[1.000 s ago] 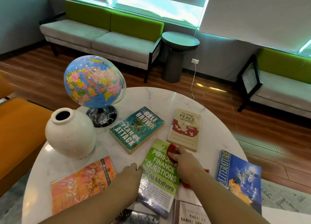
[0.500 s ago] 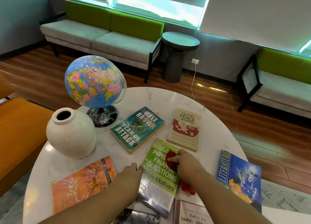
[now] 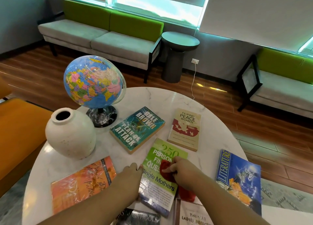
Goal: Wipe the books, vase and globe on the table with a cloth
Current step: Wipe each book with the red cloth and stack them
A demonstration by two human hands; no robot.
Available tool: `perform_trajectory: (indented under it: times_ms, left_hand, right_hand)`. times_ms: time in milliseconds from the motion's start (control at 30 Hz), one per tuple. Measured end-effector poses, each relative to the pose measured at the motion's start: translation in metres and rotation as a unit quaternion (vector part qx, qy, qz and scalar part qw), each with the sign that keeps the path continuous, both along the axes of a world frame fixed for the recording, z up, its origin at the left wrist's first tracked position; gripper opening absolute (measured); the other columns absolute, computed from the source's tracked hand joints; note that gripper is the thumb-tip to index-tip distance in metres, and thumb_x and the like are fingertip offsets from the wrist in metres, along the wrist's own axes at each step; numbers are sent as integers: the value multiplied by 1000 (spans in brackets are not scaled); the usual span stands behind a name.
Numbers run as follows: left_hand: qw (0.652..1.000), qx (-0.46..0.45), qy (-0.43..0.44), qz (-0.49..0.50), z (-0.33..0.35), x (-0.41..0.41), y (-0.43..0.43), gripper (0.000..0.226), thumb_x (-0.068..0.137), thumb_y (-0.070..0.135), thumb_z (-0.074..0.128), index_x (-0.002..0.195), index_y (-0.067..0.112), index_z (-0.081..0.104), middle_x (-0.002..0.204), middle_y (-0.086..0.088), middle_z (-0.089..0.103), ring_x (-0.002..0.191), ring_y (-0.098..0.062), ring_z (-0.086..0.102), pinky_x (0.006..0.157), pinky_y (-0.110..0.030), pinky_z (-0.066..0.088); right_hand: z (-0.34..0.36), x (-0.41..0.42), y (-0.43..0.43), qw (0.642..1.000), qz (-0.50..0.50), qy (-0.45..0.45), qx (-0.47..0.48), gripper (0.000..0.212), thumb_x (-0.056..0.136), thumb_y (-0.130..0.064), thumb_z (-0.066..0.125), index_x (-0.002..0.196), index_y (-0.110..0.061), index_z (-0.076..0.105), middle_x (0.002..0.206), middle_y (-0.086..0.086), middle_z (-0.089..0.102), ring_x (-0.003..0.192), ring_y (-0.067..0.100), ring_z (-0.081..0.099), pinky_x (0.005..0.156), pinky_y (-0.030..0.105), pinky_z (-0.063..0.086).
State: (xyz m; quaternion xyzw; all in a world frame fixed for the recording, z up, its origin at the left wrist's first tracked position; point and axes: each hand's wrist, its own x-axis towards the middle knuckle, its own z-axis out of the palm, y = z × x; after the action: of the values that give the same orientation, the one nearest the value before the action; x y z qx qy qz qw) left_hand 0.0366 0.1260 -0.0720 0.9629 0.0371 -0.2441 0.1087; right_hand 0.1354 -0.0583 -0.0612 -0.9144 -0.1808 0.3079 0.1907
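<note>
Table: one round white table (image 3: 169, 97), and all the things sit on it.
Books: seven in all.
- One teal book (image 3: 137, 129) and one cream book (image 3: 185, 129) lie in the middle.
- One green book (image 3: 160, 182) lies in front of them.
- One orange book (image 3: 83, 184) lies at the left and one blue book (image 3: 238, 177) at the right.
- One dark book (image 3: 140, 218) and one white book (image 3: 193, 214) are cut off at the bottom.

Globe: one globe (image 3: 93, 82), upright on its dark foot, at the back left.
Vase: one round white vase (image 3: 71, 135), just in front of the globe.
Cloth: one red cloth (image 3: 166, 172), lying on the green book.
Right hand: the right hand (image 3: 183, 170) pinches the cloth and presses it on the green cover.
Left hand: the left hand (image 3: 130, 174) touches the green book's left edge. I cannot tell if its fingers curl round it.
Edges: the vase, the globe's foot and the orange book sit near the left rim. The blue book sits at the right rim.
Open room: there is bare table top at the back, and between the cream book and the blue book.
Around: two green sofas (image 3: 108, 36) and one small dark side table (image 3: 179, 42).
</note>
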Motion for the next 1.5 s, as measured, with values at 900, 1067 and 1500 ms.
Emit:
perform_trajectory:
  times_ms: [900,1067,1500]
  left_hand:
    - [1000,14,-6,-2,5,-4,1,97,75,45,76,150,19,21,128,-6,38,113,-22,43,91,-36,46]
    - [1000,23,-9,-9,5,-4,2,97,76,47,74,151,20,18,131,-5,38,116,-23,42,91,-35,43]
    - [998,51,-26,7,2,-5,6,100,74,58,70,152,30,13,139,4,39,130,-20,35,103,-46,26]
  right_hand:
    - [-5,-14,16,986,127,-95,-54,45,90,-17,58,129,-39,53,127,-7,42,113,21,50,98,30,44]
    - [-8,-29,20,983,163,-85,-12,34,94,-25,55,125,-37,53,126,-7,44,112,19,51,97,28,43]
    - [-6,-24,28,977,181,-107,-39,45,92,-24,57,133,-40,47,123,-6,44,104,19,50,93,31,44]
